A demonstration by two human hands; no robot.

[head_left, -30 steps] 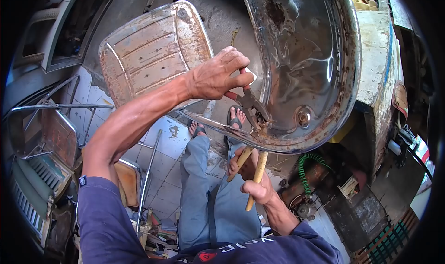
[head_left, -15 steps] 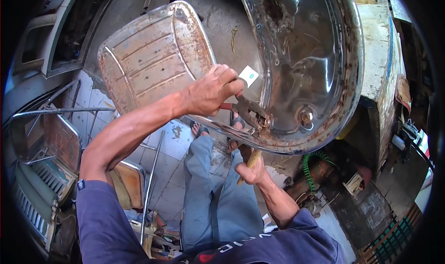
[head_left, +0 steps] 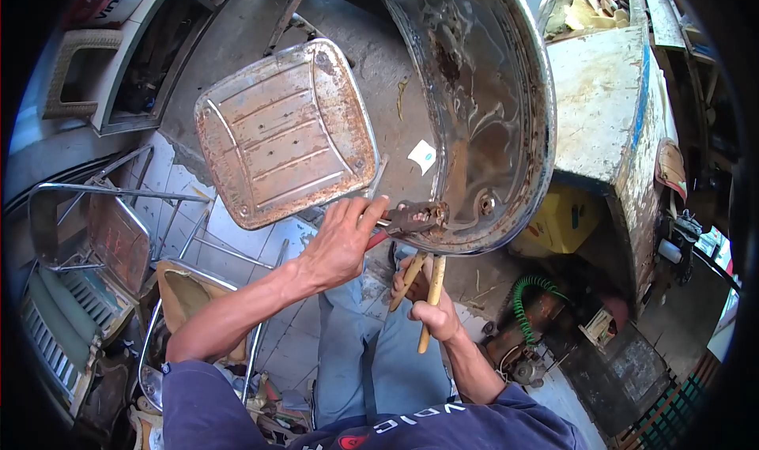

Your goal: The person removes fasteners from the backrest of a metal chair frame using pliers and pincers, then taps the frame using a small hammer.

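Observation:
My left hand (head_left: 344,241) is closed around the red handles of pliers (head_left: 407,222), whose jaws meet the rusty lower rim of a large curved metal shell (head_left: 482,142). Below that rim, my right hand (head_left: 433,312) grips a tool with yellow handles (head_left: 433,292); both handles point down and stand apart. The head of this tool is hidden by the rim. Brown rust and glossy patches cover the inside of the shell. A rusty metal seat panel (head_left: 288,134) lies to the left of the shell.
A white paint-worn cabinet (head_left: 597,94) stands at the right, with a yellow container (head_left: 565,217) under it. Metal-framed chairs (head_left: 118,233) are at the left. A green coiled hose (head_left: 526,300) lies at the lower right, and a small white card (head_left: 422,157) on the floor.
My left hand and the pliers have come down and tilted flatter. The shell has shifted left in view. Both yellow handles show again, spread apart.

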